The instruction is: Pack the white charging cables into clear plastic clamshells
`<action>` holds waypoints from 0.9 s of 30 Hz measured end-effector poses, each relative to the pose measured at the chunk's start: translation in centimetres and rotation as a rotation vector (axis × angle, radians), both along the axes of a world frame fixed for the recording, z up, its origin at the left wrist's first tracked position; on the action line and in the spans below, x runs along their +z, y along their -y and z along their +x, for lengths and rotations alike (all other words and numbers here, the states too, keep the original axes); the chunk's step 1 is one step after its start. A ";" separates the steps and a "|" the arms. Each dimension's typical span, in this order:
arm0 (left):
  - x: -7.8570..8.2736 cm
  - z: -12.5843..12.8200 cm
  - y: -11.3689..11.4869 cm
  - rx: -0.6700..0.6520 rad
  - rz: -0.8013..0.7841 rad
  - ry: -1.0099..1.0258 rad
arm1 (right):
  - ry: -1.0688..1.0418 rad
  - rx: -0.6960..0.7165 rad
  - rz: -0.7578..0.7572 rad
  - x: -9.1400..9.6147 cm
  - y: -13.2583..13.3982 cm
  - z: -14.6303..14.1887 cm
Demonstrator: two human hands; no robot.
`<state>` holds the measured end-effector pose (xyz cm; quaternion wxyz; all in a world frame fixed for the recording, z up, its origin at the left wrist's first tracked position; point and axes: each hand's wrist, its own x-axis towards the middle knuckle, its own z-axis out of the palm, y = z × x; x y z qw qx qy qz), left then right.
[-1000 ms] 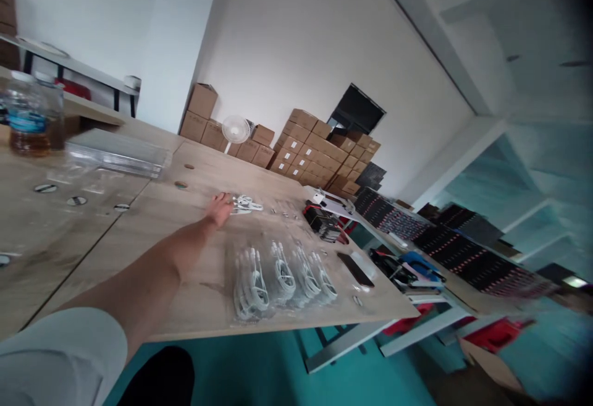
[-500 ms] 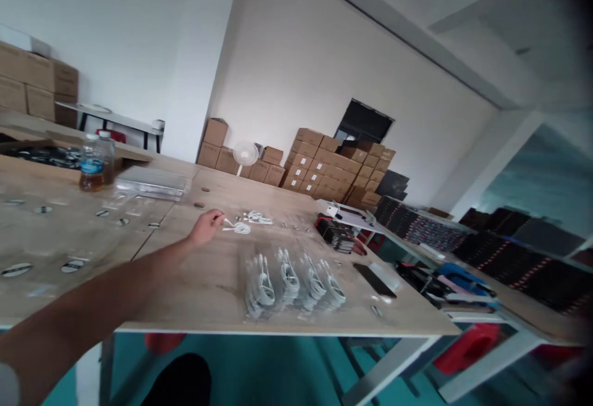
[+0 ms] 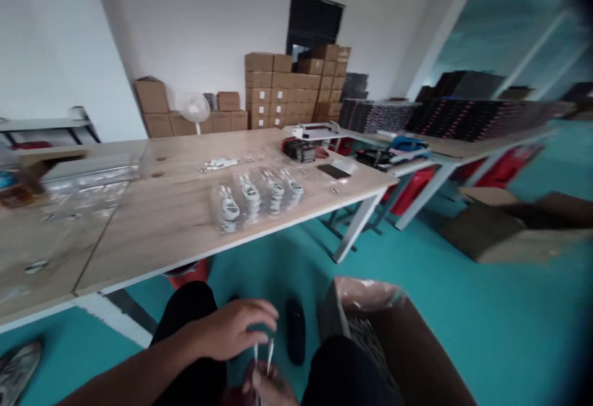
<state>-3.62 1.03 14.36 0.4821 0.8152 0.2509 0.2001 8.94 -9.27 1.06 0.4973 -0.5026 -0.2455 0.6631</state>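
Observation:
Low over my lap, my left hand [image 3: 238, 329] reaches in with its fingers bent and a gap between thumb and forefinger; nothing shows inside it. Just below, my right hand [image 3: 271, 387], blurred and cut by the bottom edge, is closed on a white cable [image 3: 270, 351] whose two ends stick up toward my left fingers. To the right, an open carton [image 3: 417, 338] on the floor contains more white cables [image 3: 365, 338]. On the table, bagged white cables [image 3: 250, 190] stand in several stacks, with loose white cables [image 3: 221, 163] behind them.
The wooden table [image 3: 162, 220] spans the left and middle. On it are a black phone [image 3: 334, 172], a stack of small dark boxes [image 3: 299, 149] and clear plastic trays [image 3: 90, 171]. Another open carton [image 3: 519, 220] stands on the floor at right. Brown cartons [image 3: 282, 97] line the wall.
My left hand has left the loose cable on the table and come down to my lap. The view has tilted down and right; my right hand with a cable and the floor carton now show.

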 end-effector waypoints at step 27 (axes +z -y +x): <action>-14.6 3.2 4.8 0.120 -1.787 0.388 | -0.133 -0.510 -0.080 -1.7 -2.7 4.9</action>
